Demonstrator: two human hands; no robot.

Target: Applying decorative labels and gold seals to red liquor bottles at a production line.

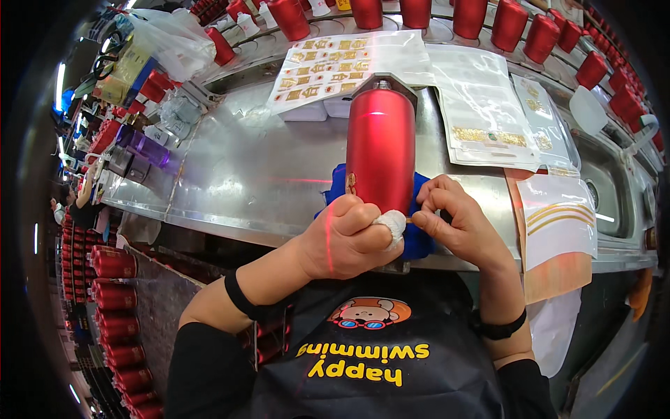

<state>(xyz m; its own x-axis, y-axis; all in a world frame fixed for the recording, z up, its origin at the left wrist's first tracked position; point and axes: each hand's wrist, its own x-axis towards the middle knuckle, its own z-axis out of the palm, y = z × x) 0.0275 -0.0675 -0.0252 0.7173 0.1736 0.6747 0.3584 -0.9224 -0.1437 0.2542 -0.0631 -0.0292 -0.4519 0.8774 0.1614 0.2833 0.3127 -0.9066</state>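
A glossy red bottle [380,150] lies lengthwise in front of me, its neck pointing away and resting at a dark angular holder [413,94]. A small gold mark sits on its left side near the base. At this near end, my left hand [349,237] is closed in a fist, with a wad of white cloth [394,223] showing at its thumb side. Just to the right, my right hand [457,220] pinches what looks like a thin gold strip [410,220] between thumb and forefinger. A blue cloth [422,241] lies beneath the bottle and hands.
Sheets of gold stickers [321,66] and white backing sheets [481,98] cover the metal table's [244,167] far side. Gold curved strips [558,215] lie on paper at right, near a sink [606,195]. Red bottles [469,17] line a conveyor behind; more [115,293] stand lower left.
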